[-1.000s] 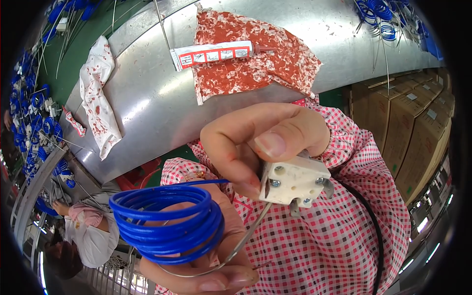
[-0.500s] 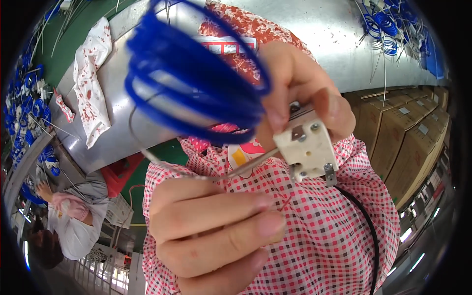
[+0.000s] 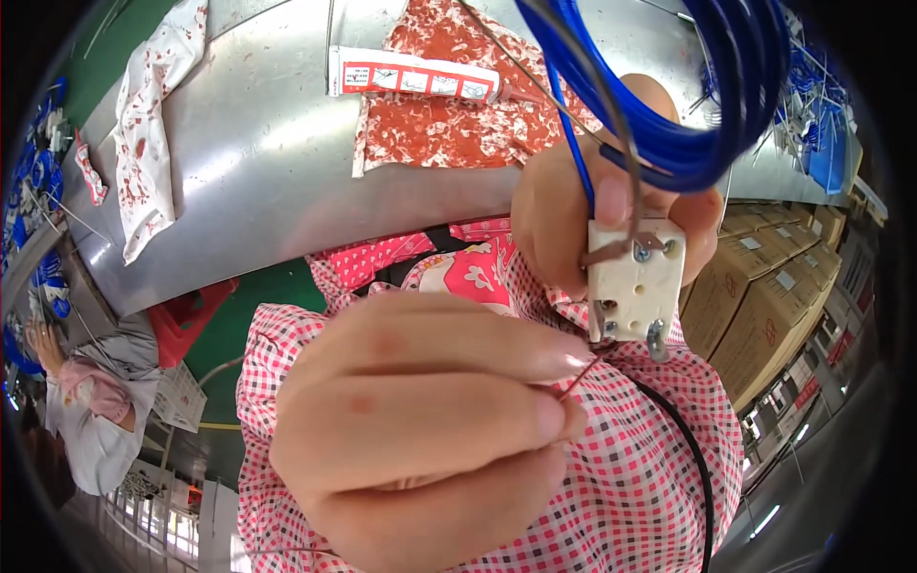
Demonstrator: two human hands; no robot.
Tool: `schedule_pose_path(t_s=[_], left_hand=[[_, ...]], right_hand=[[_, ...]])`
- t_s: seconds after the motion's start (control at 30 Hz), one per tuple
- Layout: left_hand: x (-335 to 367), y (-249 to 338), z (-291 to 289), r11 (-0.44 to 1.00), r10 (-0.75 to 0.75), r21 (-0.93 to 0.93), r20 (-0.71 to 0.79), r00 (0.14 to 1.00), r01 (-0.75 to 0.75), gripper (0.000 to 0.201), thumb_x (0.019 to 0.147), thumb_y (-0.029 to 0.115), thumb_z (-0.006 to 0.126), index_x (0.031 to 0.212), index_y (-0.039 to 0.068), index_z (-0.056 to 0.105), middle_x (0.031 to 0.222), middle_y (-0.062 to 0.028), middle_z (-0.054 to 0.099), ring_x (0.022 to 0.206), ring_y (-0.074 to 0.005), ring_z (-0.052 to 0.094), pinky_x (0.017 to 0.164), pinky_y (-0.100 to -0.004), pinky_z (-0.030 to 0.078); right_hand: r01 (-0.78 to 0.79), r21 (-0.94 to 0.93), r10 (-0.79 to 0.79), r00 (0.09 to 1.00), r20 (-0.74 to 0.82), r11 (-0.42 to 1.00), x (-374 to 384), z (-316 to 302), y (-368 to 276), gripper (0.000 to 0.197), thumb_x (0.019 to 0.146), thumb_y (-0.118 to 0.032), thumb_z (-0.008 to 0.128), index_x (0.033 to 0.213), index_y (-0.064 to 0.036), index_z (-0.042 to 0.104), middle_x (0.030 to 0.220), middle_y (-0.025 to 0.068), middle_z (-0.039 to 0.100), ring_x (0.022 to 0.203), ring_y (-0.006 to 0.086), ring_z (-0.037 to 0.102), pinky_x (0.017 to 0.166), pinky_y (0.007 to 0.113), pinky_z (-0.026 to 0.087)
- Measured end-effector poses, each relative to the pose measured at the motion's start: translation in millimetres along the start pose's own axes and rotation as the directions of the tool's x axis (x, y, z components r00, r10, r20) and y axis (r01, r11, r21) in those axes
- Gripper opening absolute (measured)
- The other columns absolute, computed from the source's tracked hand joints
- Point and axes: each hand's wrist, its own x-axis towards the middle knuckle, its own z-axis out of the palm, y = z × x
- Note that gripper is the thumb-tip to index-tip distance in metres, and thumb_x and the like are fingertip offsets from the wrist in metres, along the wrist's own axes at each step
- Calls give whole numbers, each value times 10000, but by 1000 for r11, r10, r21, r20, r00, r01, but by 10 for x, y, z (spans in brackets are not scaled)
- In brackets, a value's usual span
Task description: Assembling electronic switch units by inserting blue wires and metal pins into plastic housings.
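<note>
- Bright metal table (image 3: 258, 205) is stretching across the upper view, with brown cardboard boxes (image 3: 764, 301) standing at the right and a co-worker (image 3: 95, 406) sitting at the left edge.
- Directly below the right hand (image 3: 616, 181), a white block (image 3: 635, 286) is sitting against its thumb and fingers, its drilled face turning toward the camera.
- Above that same hand, a blue coil (image 3: 759, 86) is hanging in loops, and a grey metal strand (image 3: 611, 91) is curving down in front of it to the block's top.
- Low and left of the block, the left hand (image 3: 430, 420) is bending its fingers inward, knuckles facing the camera, thumb and fingertips pinching a thin reddish wire (image 3: 579, 377).
- This wire is slanting up toward the block's lower edge; whether it is joining there, I cannot tell.
- The right hand is reaching in from the right, gripping the block from above.
- Counting up: one block and one coil are being held; two tubes, one large (image 3: 420, 74) and one small (image 3: 91, 174), are lying on the table; two stained cloths, one broad (image 3: 439, 129) and one narrow (image 3: 148, 138), are lying there too. The boxes are overlapping too much to count.
</note>
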Motion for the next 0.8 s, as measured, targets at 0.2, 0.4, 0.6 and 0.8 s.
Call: schedule_pose_path(t_s=[0.2,0.4,0.6,0.8], left_hand=[[36,-37,-88,998,-11,63,99,995,4,355,632,-47,691,875,115,489,847,-61,506,783,-220,545,526,-234,448],[42,12,-54,999,-37,-5,70,997,38,340,640,-61,674,882,83,484,883,-101,508,811,-269,560,583,-280,495],[105,44,-41,991,-75,117,120,990,61,356,618,-96,667,888,39,479,882,-142,501,850,-337,572,628,-307,533],[33,23,9,994,-82,86,81,993,75,297,609,-106,664,831,5,502,879,-151,505,826,-353,585,645,-348,544]], right_hand=[[14,-58,-15,1000,-15,998,-23,-12,-61,389,873,-368,443,997,-11,353,820,83,536,356,149,434,274,251,342],[-101,-131,82,986,-146,986,-70,15,-131,509,787,-449,553,897,9,362,740,115,497,620,130,487,570,231,405],[-135,-252,101,985,-142,958,-81,25,-151,472,798,-402,550,910,11,350,781,138,511,662,142,515,621,239,421],[-86,-236,75,996,-56,968,-89,-23,-196,446,805,-360,554,915,18,345,781,156,523,668,146,526,628,237,426]])
